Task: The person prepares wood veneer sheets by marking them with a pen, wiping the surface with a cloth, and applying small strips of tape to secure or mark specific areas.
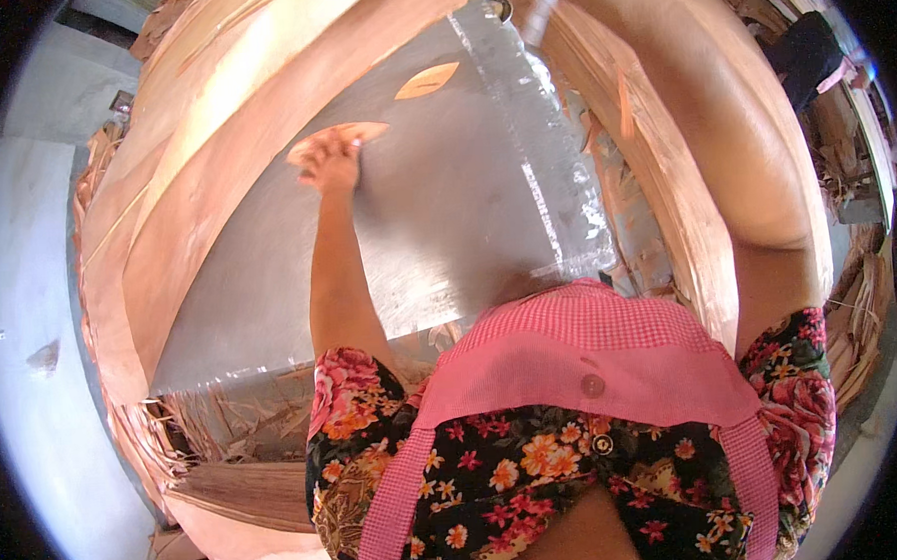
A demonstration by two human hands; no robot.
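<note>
My left hand [331,165] lies on a grey metal-looking tabletop [445,190], fingers spread over a leaf-shaped piece of thin wood veneer [367,132]. The fingers press on the piece rather than wrap round it. Farther off and a little to the right lies a second leaf-shaped veneer piece [428,81], with a small dark slit or mark in its middle. My right forearm reaches up along the right side, blurred, and its hand is out of the picture beyond the top edge.
Large veneer sheets [214,180] curve along the table's left side, and more sheets [653,151] run along the right. A dark round-rimmed object [497,5] sits at the far corner. Veneer scraps [244,419] lie below the near edge. Someone in dark clothing [804,54] is at the far right.
</note>
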